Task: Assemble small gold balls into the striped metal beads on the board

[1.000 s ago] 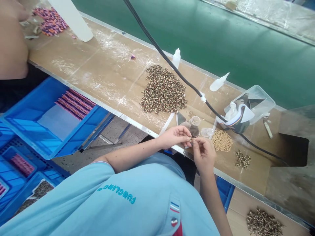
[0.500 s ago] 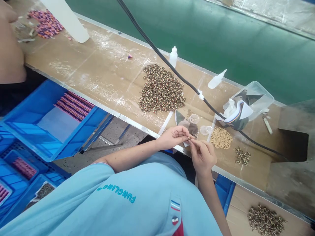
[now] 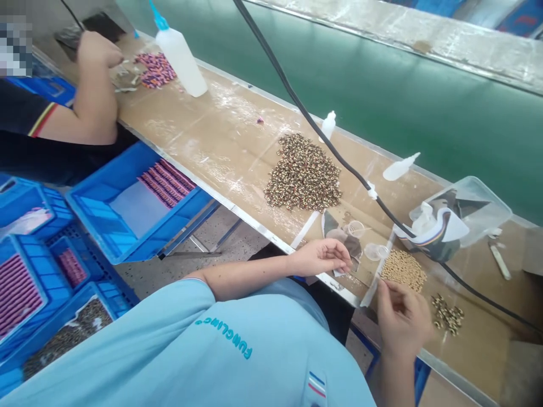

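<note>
The work looked unfinished, with three loose piles out; how much was done was unclear. At centre, one large heap of dark-and-gold pieces (image 3: 303, 175), too many to count, lay on the table (image 3: 220, 152). Below it, the left hand (image 3: 320, 258) was loosely curled; farther right, the right hand (image 3: 402, 316) had thumb and forefinger close together. Whether either held anything, I couldn't tell. At lower right lay one pile of tan beads (image 3: 404, 269), then one small cluster of dark-and-gold pieces (image 3: 447, 317).
</note>
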Demonstrator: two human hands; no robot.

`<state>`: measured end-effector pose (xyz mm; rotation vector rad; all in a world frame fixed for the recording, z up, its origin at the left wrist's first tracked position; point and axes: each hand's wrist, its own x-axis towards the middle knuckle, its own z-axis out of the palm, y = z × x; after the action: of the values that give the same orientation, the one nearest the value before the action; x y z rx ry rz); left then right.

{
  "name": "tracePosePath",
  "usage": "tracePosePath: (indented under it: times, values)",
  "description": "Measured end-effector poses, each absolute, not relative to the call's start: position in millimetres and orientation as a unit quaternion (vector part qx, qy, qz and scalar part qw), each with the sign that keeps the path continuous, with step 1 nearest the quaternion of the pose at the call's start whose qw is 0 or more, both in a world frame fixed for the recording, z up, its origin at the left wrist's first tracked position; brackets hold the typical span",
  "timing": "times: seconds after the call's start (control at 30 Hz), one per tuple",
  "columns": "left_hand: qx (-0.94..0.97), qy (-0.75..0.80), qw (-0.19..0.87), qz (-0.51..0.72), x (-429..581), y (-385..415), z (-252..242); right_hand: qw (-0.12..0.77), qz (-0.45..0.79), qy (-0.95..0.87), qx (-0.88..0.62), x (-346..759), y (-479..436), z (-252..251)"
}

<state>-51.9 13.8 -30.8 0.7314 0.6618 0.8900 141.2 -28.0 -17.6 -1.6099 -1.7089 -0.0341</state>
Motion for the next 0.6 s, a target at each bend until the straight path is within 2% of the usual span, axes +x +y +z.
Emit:
tracePosePath:
  times: [0.17, 0.37, 0.43, 0.53, 0.6]
  values:
    - [0.342, 0.317, 0.779, 0.419, -49, 12, -35, 0.328, -0.017, -0.545, -0.771, 188, -39, -24]
    - [0.42, 0.36, 0.716, 0.427, -61, 13, -31, 0.296, -0.021, -0.524, -0.798, 204, -47, -26]
    - [0.496, 0.413, 0.626, 0.438, -77, 19, -24, 0.296, -0.026, -0.528, -0.796, 201, -47, -26]
    - [0.615, 0.528, 0.4, 0.427, -111, 31, -14, 0.304, -0.028, -0.538, -0.786, 197, -46, -27]
    - [0.633, 0.592, 0.293, 0.404, -136, 38, -8, 0.322, -0.021, -0.542, -0.776, 195, -44, -30]
